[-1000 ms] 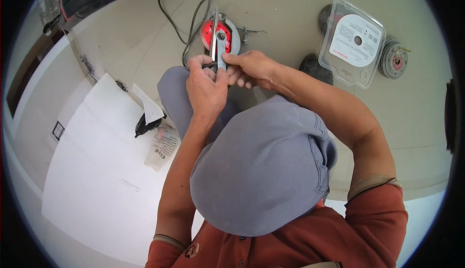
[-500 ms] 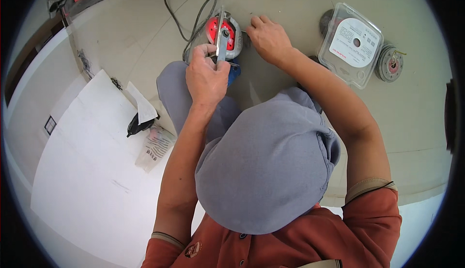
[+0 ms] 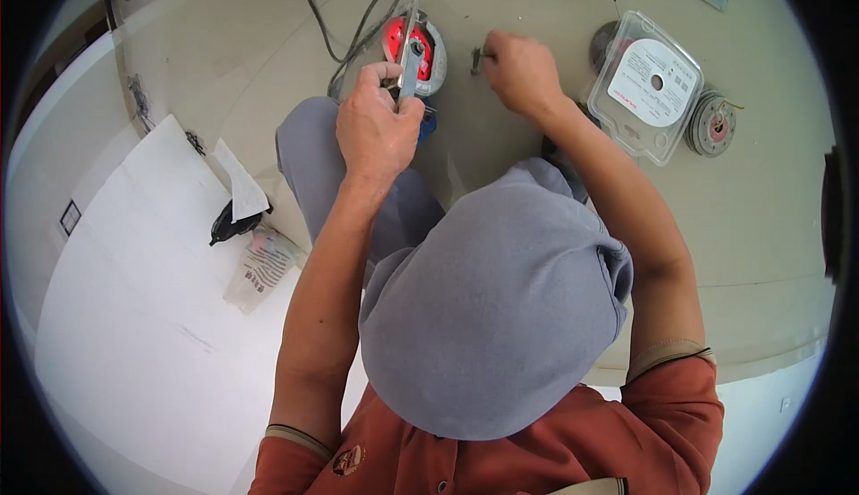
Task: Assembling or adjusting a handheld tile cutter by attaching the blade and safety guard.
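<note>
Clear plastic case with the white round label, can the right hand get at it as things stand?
Probably yes: the case lies just to the right of the right hand, and nothing visible covers it. The hand seems to pinch a small metal piece, which might need setting down first.

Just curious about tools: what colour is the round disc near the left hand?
The disc is mostly red; the head view shows it best.

Indoor worksite: power tool [image 3: 426, 41], discs [image 3: 713, 126], tiled floor [image 3: 752, 227]
</note>
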Available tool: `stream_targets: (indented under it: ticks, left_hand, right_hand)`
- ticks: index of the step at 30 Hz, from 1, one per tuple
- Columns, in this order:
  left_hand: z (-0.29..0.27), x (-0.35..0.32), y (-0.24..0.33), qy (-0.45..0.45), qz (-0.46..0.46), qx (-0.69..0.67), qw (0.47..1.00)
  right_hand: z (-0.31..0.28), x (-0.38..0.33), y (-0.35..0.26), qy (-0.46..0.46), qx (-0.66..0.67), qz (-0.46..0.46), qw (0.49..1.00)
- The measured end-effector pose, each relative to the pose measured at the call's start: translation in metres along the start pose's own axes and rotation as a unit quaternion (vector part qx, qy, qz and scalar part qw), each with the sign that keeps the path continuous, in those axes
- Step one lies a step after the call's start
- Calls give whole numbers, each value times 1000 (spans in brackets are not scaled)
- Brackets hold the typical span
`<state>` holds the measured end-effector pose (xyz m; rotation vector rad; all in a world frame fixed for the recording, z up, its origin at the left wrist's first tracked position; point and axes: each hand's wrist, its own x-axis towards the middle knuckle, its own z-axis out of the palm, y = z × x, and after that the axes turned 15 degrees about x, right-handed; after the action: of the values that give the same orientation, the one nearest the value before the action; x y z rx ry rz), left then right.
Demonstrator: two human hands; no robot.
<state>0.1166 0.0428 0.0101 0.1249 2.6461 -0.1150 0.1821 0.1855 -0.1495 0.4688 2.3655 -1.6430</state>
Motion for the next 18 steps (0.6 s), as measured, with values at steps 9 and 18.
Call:
stream_targets:
  ticks: [9,18]
  left_hand:
    - [4,3,-1,-10,5,-23,1000]
    - [-1,2,0,-20,16,14,1000]
  right_hand:
    - [18,10,-6,106,586,81,799]
    - [31,4,-19,55,584,74,806]
